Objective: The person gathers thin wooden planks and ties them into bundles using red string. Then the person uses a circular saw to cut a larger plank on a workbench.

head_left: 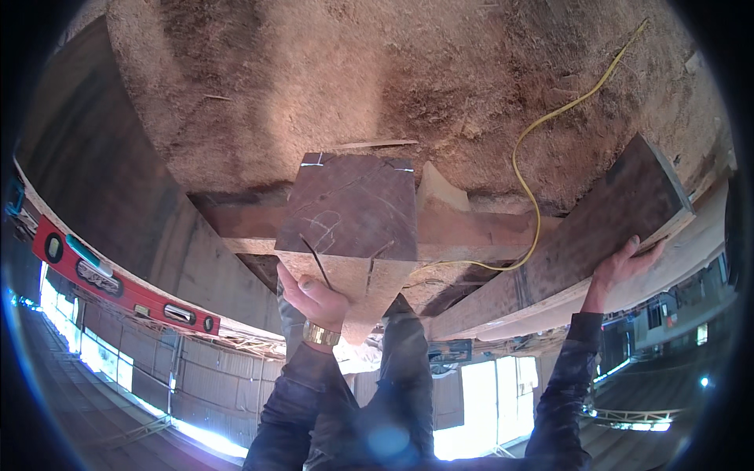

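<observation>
My left hand, with a gold watch at its wrist, lies against the left edge of a thick wooden beam. Its fingers are loosely stretched and not wrapped round the wood. The beam's dark end face carries chalk marks and white edge marks, and two dark slits cut into the lighter face beside my hand. At the right, my right hand rests with fingers stretched on the edge of another long timber. Part of that hand's grip side is hidden against the wood.
Sawdust covers the ground, crossed by a yellow cord. A crosswise timber runs behind the beam. On the left, a red spirit level and a teal-handled tool lie along a large dark timber.
</observation>
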The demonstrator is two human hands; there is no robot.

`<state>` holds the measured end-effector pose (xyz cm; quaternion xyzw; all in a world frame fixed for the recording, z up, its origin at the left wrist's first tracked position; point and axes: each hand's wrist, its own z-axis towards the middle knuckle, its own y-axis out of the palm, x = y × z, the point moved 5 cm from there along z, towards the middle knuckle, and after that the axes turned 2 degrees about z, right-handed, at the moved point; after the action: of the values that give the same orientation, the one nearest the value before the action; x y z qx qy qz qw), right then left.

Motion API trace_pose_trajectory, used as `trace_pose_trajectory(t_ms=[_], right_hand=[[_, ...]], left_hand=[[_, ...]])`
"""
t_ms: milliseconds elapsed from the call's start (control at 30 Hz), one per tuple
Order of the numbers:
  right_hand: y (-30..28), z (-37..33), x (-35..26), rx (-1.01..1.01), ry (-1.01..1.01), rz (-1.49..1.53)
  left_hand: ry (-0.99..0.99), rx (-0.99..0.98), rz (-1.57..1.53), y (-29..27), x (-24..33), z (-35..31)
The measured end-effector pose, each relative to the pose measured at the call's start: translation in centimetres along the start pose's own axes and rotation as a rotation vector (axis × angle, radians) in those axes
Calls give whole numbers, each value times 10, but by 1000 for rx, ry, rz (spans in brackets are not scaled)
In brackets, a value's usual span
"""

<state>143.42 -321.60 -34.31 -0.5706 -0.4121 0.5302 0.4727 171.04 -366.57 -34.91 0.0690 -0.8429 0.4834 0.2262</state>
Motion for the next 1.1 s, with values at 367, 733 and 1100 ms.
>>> trace_pose_trajectory(t_ms=[367, 733, 1100], right_hand=[[1, -3, 12, 21, -54, -40], [2, -5, 16, -70, -16, 84], [3, -5, 13, -56, 100, -58]], left_hand=[[-7, -60, -43, -2, -12, -4], [91, 7, 124, -14, -33, -13], [-37, -62, 122, -14, -38, -19]])
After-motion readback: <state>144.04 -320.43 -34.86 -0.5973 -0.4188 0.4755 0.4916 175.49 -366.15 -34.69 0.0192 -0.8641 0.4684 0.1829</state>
